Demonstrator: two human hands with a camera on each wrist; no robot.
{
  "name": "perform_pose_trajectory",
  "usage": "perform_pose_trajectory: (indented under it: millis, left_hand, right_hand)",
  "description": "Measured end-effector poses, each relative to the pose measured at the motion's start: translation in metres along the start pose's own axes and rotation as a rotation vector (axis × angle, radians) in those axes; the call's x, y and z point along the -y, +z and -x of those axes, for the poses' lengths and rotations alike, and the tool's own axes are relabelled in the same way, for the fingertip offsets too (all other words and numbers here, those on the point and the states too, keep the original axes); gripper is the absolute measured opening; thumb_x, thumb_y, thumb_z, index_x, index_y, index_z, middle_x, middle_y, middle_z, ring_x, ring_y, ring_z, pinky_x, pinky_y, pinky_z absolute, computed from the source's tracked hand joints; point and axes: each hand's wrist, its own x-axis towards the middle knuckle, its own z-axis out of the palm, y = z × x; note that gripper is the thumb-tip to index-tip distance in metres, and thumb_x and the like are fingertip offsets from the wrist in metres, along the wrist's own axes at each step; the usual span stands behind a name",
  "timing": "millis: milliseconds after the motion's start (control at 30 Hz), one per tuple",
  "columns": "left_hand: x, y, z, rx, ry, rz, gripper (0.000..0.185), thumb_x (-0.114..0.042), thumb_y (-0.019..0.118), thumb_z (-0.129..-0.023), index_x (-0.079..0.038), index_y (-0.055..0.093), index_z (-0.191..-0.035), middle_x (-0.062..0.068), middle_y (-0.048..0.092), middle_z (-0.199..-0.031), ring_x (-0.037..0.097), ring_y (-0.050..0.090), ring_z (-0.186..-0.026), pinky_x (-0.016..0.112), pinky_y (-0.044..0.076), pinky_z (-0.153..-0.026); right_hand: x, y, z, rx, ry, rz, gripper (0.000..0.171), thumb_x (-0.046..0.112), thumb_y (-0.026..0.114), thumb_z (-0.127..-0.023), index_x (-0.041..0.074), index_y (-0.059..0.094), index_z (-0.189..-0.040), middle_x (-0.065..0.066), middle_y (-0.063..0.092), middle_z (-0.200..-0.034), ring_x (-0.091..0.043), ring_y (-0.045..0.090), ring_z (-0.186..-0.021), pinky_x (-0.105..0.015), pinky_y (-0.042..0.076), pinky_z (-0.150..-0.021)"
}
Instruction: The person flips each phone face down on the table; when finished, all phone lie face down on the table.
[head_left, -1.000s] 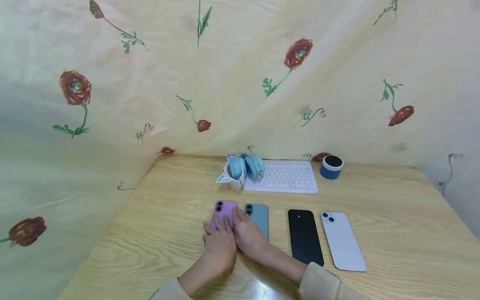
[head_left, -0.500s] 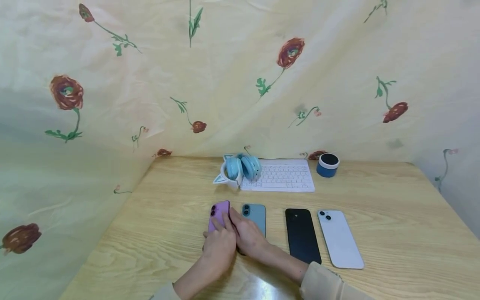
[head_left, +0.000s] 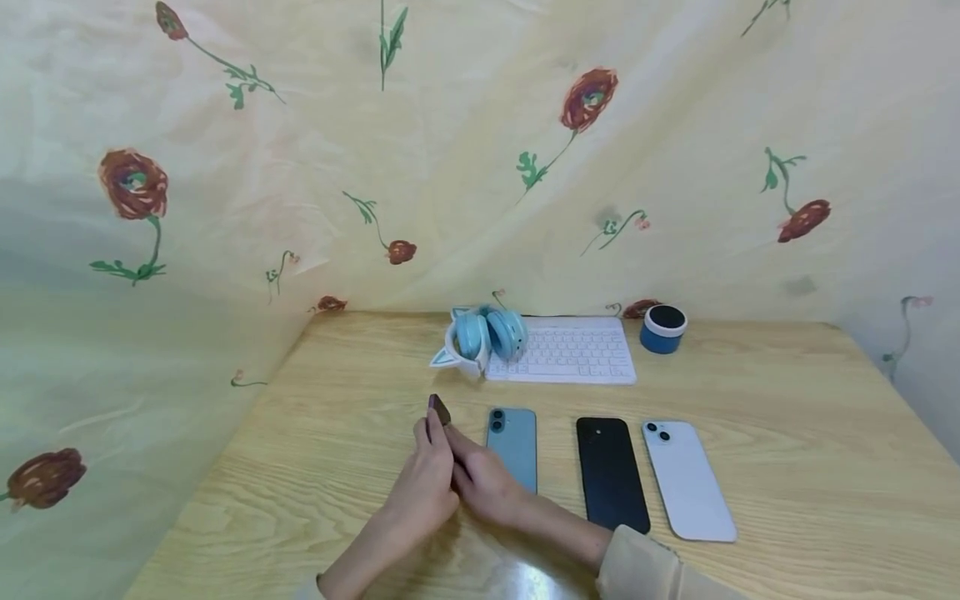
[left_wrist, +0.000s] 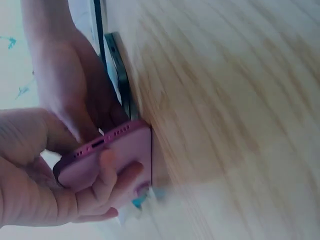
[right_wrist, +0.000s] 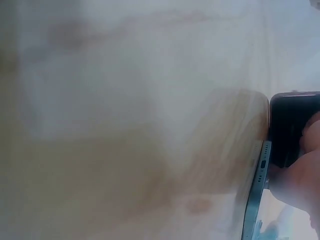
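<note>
A purple phone (head_left: pixel 441 410) stands tipped up on its long edge, between both hands in the head view. My left hand (head_left: pixel 422 485) grips it, fingers spread over the purple back (left_wrist: pixel 84 176) in the left wrist view, with the charging port end facing that camera. My right hand (head_left: pixel 489 483) holds the phone from the other side, its fingers at the dark screen (right_wrist: pixel 287 127) in the right wrist view. Just right of the hands a blue-green phone (head_left: pixel 517 446) lies back up, its lower part close behind the right hand.
A black phone (head_left: pixel 611 471) and a white phone (head_left: pixel 690 479) lie further right on the wooden table (head_left: pixel 810 433). Behind are cat-ear headphones (head_left: pixel 470 337), a white keyboard (head_left: pixel 577 354) and a blue round speaker-like cylinder (head_left: pixel 662 333). A flowered cloth (head_left: pixel 480 150) hangs at the back.
The purple phone has gone from lying flat, back up, to standing on its edge. Both hands have turned with it, and the left fingers now wrap its back. The other phones have stayed put.
</note>
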Motion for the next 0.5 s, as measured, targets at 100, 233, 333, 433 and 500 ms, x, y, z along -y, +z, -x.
perform_pose_trajectory:
  millis: [100, 233, 333, 433, 500]
  left_hand:
    - [0.009, -0.005, -0.002, 0.044, 0.007, 0.022, 0.101, 0.012, 0.066, -0.067, 0.020, 0.003, -0.146, 0.040, 0.014, -0.145, 0.041, 0.052, -0.115, 0.036, 0.050, -0.079]
    - [0.026, -0.011, -0.003, 0.122, -0.039, 0.033, 0.118, -0.003, 0.082, -0.065, 0.017, 0.000, -0.148, 0.042, 0.009, -0.147, 0.048, 0.032, -0.132, 0.048, 0.045, -0.093]
    - [0.036, -0.013, -0.003, 0.185, -0.089, 0.048, 0.134, -0.018, 0.093, -0.058, 0.016, -0.001, -0.148, 0.044, 0.008, -0.146, 0.053, 0.025, -0.133, 0.055, 0.043, -0.094]
    - [0.041, -0.013, -0.003, 0.218, -0.110, 0.056, 0.139, -0.026, 0.096, -0.055, 0.019, 0.001, -0.146, 0.047, 0.009, -0.145, 0.056, 0.021, -0.132, 0.059, 0.039, -0.096]
    - [0.042, -0.012, -0.004, 0.228, -0.116, 0.065, 0.137, -0.028, 0.096, -0.056, 0.021, 0.004, -0.145, 0.048, 0.009, -0.145, 0.058, 0.020, -0.131, 0.060, 0.037, -0.097]
  right_hand:
    - [0.001, -0.001, 0.001, 0.045, 0.027, 0.087, 0.053, 0.006, 0.050, -0.101, -0.010, 0.030, -0.147, -0.027, 0.029, -0.151, -0.036, 0.038, -0.134, -0.043, 0.038, -0.104]
    - [0.003, 0.000, 0.002, 0.125, 0.045, 0.215, 0.059, 0.018, 0.057, -0.099, -0.011, 0.033, -0.145, -0.030, 0.026, -0.152, -0.038, 0.048, -0.126, -0.037, 0.044, -0.098]
    - [0.005, 0.002, 0.004, 0.188, 0.045, 0.310, 0.063, 0.026, 0.058, -0.099, -0.008, 0.034, -0.146, -0.027, 0.023, -0.154, -0.036, 0.049, -0.126, -0.032, 0.046, -0.096]
    - [0.006, 0.005, 0.006, 0.223, 0.022, 0.424, 0.064, 0.031, 0.058, -0.099, -0.007, 0.036, -0.145, -0.025, 0.023, -0.155, -0.036, 0.043, -0.131, -0.032, 0.045, -0.097]
    - [0.008, 0.007, 0.007, 0.219, 0.007, 0.493, 0.063, 0.032, 0.057, -0.099, -0.008, 0.037, -0.145, -0.025, 0.025, -0.154, -0.036, 0.038, -0.135, -0.032, 0.044, -0.098]
